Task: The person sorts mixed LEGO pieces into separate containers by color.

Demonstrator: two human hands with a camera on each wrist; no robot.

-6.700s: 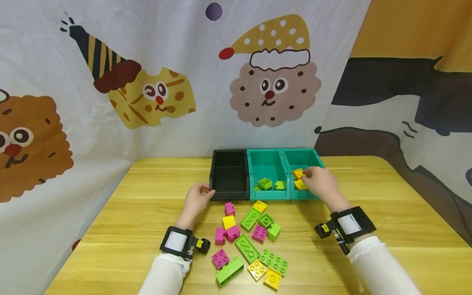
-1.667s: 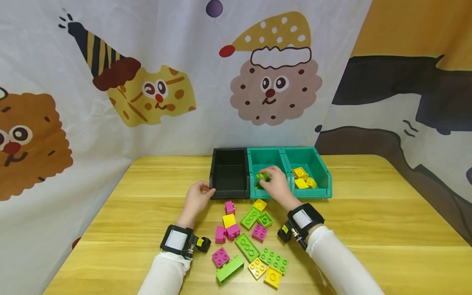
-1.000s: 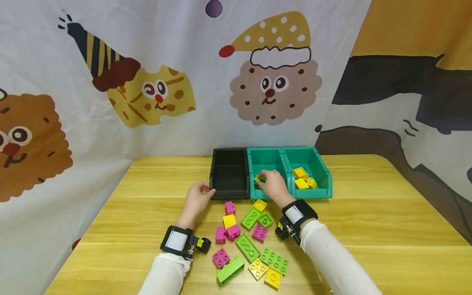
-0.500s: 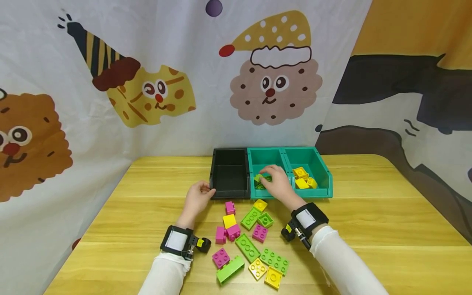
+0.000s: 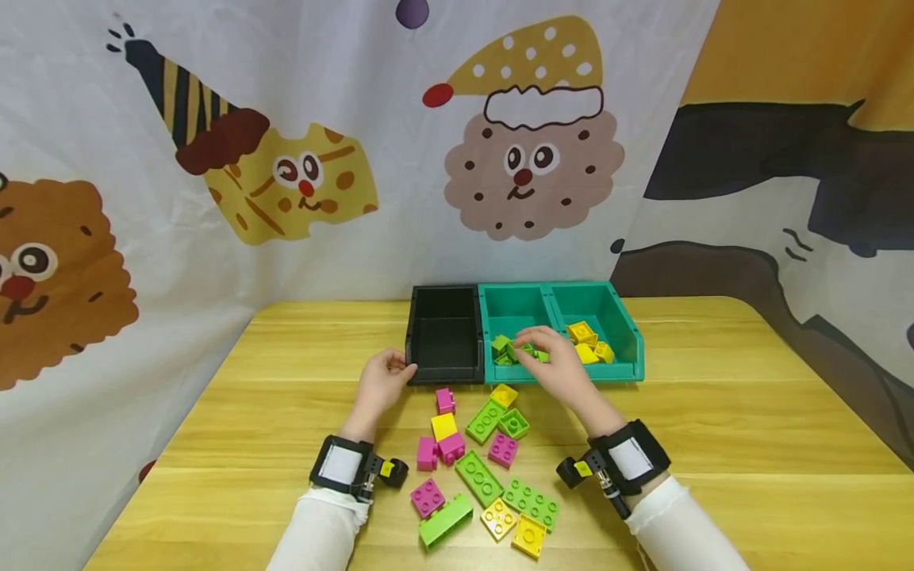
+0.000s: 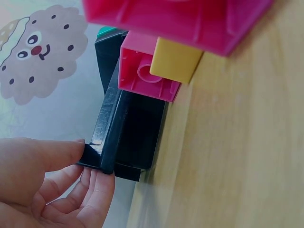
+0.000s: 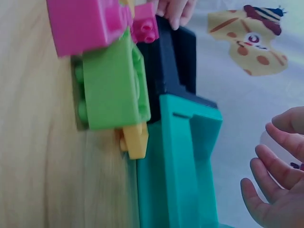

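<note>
My left hand (image 5: 382,386) is at the front left corner of the black bin (image 5: 446,373). In the left wrist view its thumb and fingers (image 6: 95,202) pinch the bin's rim. Over the middle teal bin (image 5: 516,375) hovers my right hand (image 5: 560,373), holding nothing; the right wrist view shows its fingers (image 7: 268,178) spread and loosely bent. Several green building bricks (image 5: 501,346) lie in that bin, partly hidden by the hand. Yellow bricks (image 5: 584,341) are in the right teal bin (image 5: 610,371). No bricks show inside the black bin.
Loose bricks lie on the wooden table (image 5: 271,444) before the bins: pink bricks (image 5: 503,450), green bricks (image 5: 479,478) and yellow bricks (image 5: 529,537). A printed curtain (image 5: 400,262) hangs behind the table.
My right hand went from the yellow bricks to the middle bin with a green brick, let it go among the others, and now draws back rightward. The left hand stays at the black bin.
</note>
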